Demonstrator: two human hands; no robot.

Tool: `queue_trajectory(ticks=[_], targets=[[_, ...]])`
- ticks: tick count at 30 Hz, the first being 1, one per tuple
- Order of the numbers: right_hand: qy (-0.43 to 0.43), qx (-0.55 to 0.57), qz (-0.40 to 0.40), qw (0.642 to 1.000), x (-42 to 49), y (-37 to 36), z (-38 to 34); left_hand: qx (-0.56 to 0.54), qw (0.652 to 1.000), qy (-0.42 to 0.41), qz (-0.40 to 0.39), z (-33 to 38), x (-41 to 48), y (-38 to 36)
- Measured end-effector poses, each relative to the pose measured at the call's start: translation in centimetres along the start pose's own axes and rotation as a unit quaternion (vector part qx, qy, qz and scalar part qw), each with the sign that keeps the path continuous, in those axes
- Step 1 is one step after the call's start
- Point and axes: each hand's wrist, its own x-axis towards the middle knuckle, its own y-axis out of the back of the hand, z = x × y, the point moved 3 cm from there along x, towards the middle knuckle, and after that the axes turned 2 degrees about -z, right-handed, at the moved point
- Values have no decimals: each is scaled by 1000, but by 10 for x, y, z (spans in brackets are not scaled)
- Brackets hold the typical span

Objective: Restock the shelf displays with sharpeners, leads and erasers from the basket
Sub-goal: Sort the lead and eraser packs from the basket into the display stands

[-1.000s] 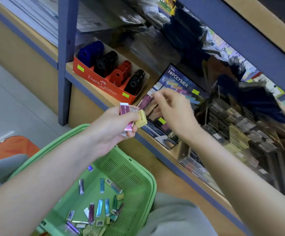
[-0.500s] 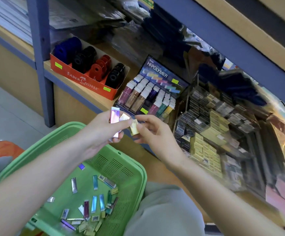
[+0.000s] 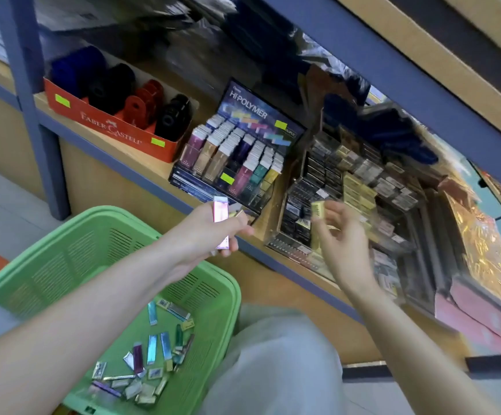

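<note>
My left hand point(image 3: 210, 232) grips a pink lead case point(image 3: 221, 214) together with a small yellow piece, just below the HI-POLYMER lead display point(image 3: 243, 151). My right hand point(image 3: 339, 235) pinches a small yellow box point(image 3: 318, 209) in front of the clear rack of black and yellow boxes point(image 3: 348, 190). The green basket point(image 3: 93, 229) sits low on the left, with several lead cases and small boxes point(image 3: 153, 354) loose in its bottom. A red Faber-Castell tray point(image 3: 108, 127) of blue, black and red sharpeners stands at the shelf's left.
A blue upright post point(image 3: 27, 100) stands left of the red tray. The blue-edged shelf front point(image 3: 141, 175) runs diagonally above the basket. Pink packets point(image 3: 483, 322) lie at the shelf's right end. My grey-trousered knee point(image 3: 273, 354) is beside the basket.
My right hand took the yellow box from my left hand and carried it right, toward the clear rack. The view swung to the right.
</note>
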Motion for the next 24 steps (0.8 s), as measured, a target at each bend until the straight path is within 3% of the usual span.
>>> queue_trajectory(ticks=[4, 9, 13, 20, 24], targets=[[-60, -110, 58, 990, 14, 35, 58, 36, 999, 16, -5, -7, 4, -11], [-107, -217, 11, 970, 17, 52, 105, 68, 997, 29, -5, -17, 8, -19], [-129, -188, -14, 974, 19, 50, 117, 80, 996, 35, -8, -22, 11, -23], [-176, -129, 45, 975, 30, 43, 122, 86, 995, 40, -10, -27, 15, -29], [-176, -106, 38, 978, 32, 39, 129, 86, 995, 42, -13, -27, 19, -30]])
